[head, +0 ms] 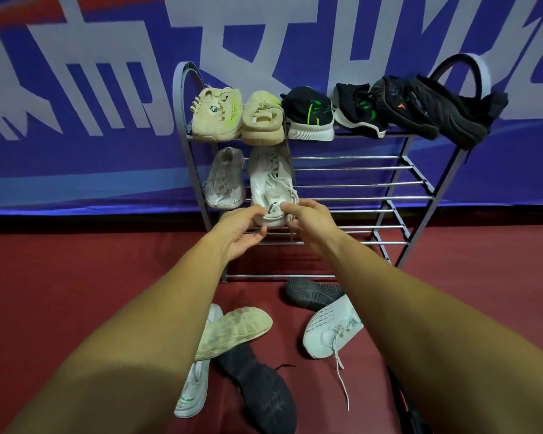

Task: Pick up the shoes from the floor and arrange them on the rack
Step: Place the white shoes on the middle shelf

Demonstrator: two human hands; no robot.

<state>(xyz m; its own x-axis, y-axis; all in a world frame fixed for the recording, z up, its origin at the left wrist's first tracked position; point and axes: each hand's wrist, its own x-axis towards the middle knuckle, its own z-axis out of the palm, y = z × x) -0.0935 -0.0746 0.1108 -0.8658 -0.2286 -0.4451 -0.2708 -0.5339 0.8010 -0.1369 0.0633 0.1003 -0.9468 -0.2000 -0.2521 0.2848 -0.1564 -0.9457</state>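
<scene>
A grey metal shoe rack (pixel 351 183) stands against a blue banner. Its top shelf carries two beige shoes (pixel 232 115) and several black shoes (pixel 389 104). On the second shelf lies a white sneaker (pixel 224 178), and beside it a second white sneaker (pixel 271 180) points toe-first toward the wall. My left hand (pixel 242 233) and my right hand (pixel 311 219) both grip the heel of that second sneaker. On the red floor lie a cream shoe sole-up (pixel 235 330), a black shoe (pixel 261 389), a white shoe (pixel 193 389), another white shoe (pixel 329 327) and a dark grey shoe (pixel 314 292).
The second shelf's right part and the lower shelves show bare bars (pixel 358 227). A loose white lace (pixel 342 380) trails from the white floor shoe. A dark strap or object (pixel 408 405) lies at the lower right by my arm.
</scene>
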